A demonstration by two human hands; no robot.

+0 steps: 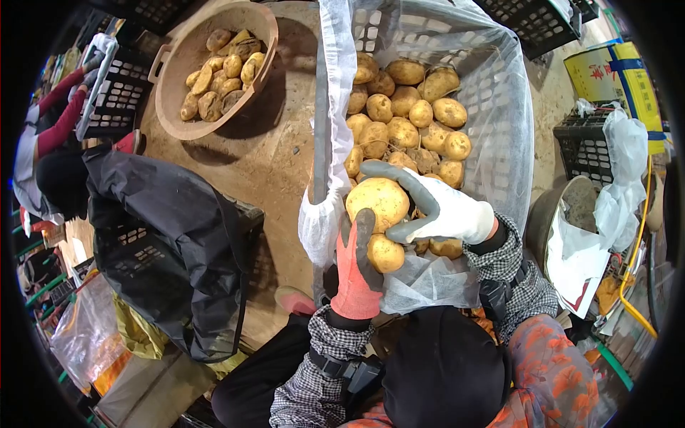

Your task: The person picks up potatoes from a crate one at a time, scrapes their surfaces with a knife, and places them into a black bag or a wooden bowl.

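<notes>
My right hand (446, 214), in a white glove with grey fingers, is curled around the top and right side of a big potato (377, 201), grasping it just above the near edge of the crate (503, 100). My left hand (354, 274), in a red glove, is closed against a smaller potato (386, 254) right below the big one, its grey fingers pointing up and touching both. The two potatoes sit one over the other, touching, at the near left corner of the crate.

The crate is lined with a white mesh bag (327, 107), and a pile of potatoes (407, 114) fills its far part.

Far to the left, a tan basin (168, 107) on the dirt floor holds more potatoes. Nearer on the left, a black bag (178, 235) is draped over a dark crate. At the far left edge another person's red sleeve (61, 121) reaches to a black basket (118, 93).
</notes>
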